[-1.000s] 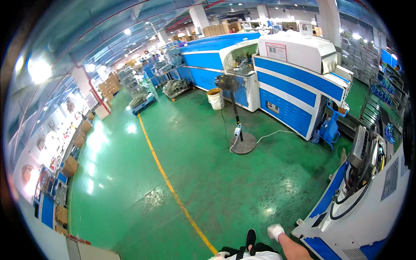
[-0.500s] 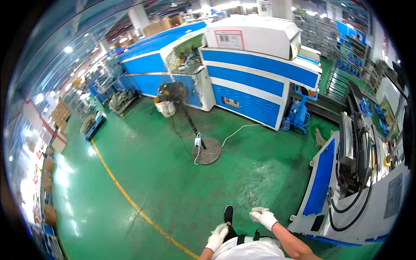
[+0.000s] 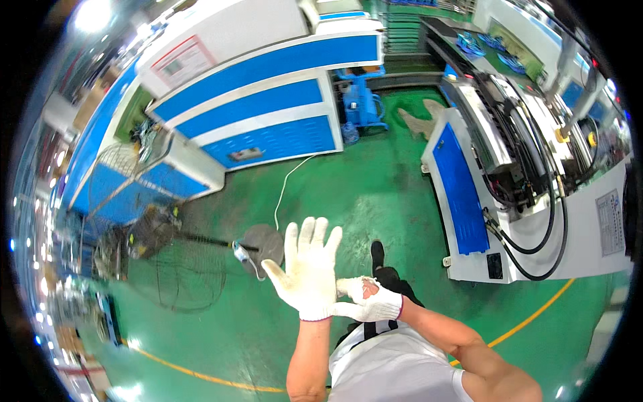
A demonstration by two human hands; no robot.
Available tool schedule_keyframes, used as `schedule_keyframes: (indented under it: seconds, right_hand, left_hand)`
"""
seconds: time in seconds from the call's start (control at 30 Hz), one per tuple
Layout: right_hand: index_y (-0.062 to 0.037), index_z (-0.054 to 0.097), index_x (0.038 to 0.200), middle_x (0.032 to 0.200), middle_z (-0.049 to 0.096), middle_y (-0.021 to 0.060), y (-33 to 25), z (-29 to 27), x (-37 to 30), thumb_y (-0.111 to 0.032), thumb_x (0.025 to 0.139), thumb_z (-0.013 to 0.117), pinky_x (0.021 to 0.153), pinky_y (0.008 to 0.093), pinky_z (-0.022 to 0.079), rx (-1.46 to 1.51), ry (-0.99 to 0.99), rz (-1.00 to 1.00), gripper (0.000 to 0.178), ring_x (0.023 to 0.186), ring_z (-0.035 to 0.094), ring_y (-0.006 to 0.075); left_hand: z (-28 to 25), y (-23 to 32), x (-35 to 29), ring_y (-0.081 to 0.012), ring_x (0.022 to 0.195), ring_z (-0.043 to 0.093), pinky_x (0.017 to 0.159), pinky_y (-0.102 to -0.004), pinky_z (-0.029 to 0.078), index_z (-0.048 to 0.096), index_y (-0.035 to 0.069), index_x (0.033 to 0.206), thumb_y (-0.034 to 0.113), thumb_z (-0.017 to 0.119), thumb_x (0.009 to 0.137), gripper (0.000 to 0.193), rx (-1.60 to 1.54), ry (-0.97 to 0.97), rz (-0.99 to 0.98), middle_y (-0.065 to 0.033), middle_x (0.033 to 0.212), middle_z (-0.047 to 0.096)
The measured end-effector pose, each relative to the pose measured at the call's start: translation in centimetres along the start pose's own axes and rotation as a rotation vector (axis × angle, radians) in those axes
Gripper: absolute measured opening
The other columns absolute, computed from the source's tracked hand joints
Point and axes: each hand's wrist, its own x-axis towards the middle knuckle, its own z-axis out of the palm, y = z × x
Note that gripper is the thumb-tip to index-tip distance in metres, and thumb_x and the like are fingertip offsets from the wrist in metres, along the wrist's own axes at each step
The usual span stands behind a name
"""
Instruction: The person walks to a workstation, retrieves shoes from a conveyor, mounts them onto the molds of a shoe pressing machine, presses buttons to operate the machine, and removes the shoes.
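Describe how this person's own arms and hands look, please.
The left hand and right hand wear off-white knitted gloves. The right glove has a ragged opening showing bare skin, and a dark purplish edge at its cuff. Both forearms are bare.

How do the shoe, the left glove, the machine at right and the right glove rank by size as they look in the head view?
1. Machine at right
2. Left glove, spread out
3. Right glove, bent
4. Shoe
The gloves' true sizes are unsure, given their different poses.
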Motion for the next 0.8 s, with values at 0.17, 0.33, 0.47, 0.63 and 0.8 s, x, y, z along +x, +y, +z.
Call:
schedule_keyframes:
  seconds: [0.17,0.33,0.47,0.63,0.8]
  right_hand:
    - [-0.0034,0.069,0.105,0.092,0.070,0.0156,3.7,-9.2,5.6,-0.035,0.099,0.061,0.079,0.0415,0.051,0.089,0.076,-0.027,0.033,0.089,0.068,0.0307]
    - [-0.0029,0.058,0.090,0.078,0.060,0.0169,5.2,-19.5,10.9,-0.035,0.101,0.055,0.070,0.0414,0.047,0.185,-0.032,-0.022,0.034,0.072,0.057,0.0299]
    - [-0.0033,0.060,0.094,0.080,0.061,0.0186,7.5,-26.1,13.7,-0.034,0.102,0.054,0.070,0.0429,0.048,0.111,0.053,-0.121,0.032,0.073,0.059,0.0343]
    - [-0.0043,0.065,0.094,0.080,0.067,0.0154,14.8,-31.3,17.1,-0.030,0.102,0.056,0.070,0.0431,0.050,0.158,0.276,-0.203,0.029,0.072,0.062,0.0321]
    - [-0.0046,0.067,0.104,0.089,0.069,0.0187,17.3,-40.5,19.3,-0.038,0.105,0.051,0.077,0.0470,0.053,-0.007,0.309,-0.054,0.037,0.084,0.067,0.0389]
  left_hand:
    - [-1.0,-4.5,11.7,-0.0444,0.140,0.041,0.121,-0.0664,0.014,0.048,-0.002,0.143,0.064,0.046,0.098,0.080,0.026,-0.058,-0.120,-0.0274,0.145,0.051]
    - [1.1,-10.0,23.7,-0.0479,0.140,0.041,0.119,-0.0693,0.015,0.047,-0.003,0.144,0.066,0.045,0.098,0.083,0.120,-0.189,-0.209,-0.0290,0.140,0.056]
    - [1.5,-16.2,31.8,-0.0396,0.136,0.051,0.120,-0.0518,0.030,0.046,0.000,0.146,0.066,0.041,0.100,0.081,0.943,-0.498,0.084,-0.0245,0.140,0.057]
    - [2.6,-22.6,40.1,-0.0336,0.150,0.029,0.118,-0.0514,0.035,0.002,0.010,0.164,-0.007,0.048,0.062,0.113,1.408,-0.840,-0.203,-0.0195,0.165,0.017]
    - [0.8,-29.6,47.6,-0.0291,0.098,0.065,0.057,-0.0303,0.059,0.004,0.018,0.163,0.009,0.055,0.093,0.088,1.113,-0.568,-0.420,-0.0207,0.137,0.043]
